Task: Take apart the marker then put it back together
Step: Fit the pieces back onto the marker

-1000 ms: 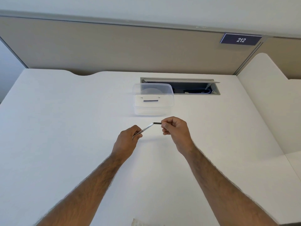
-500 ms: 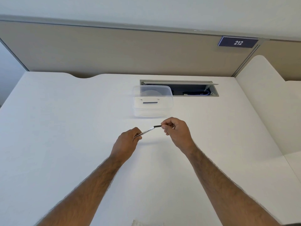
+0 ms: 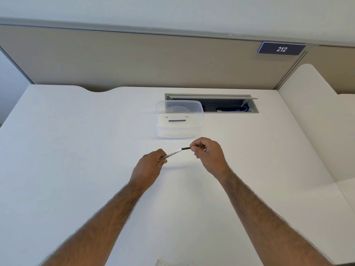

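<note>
A thin white whiteboard marker (image 3: 173,153) with black print on its barrel hangs a little above the white desk, slanting up to the right. My left hand (image 3: 150,167) grips the barrel's lower left end. My right hand (image 3: 208,154) pinches the black cap (image 3: 186,148) at the upper right end. The cap still sits against the barrel; its far end is hidden in my fingers. Both hands are in the middle of the desk, just in front of the clear box.
A clear plastic box (image 3: 179,119) with its lid stands behind the hands. Behind it lies an open cable slot (image 3: 226,105) in the white desk (image 3: 76,150). A beige partition with a "212" sign (image 3: 281,48) closes the back; a white divider (image 3: 317,112) stands at the right.
Both hands keep their grip on the marker. The hands have drifted slightly and the black section between barrel and right fingers shows about the same.
</note>
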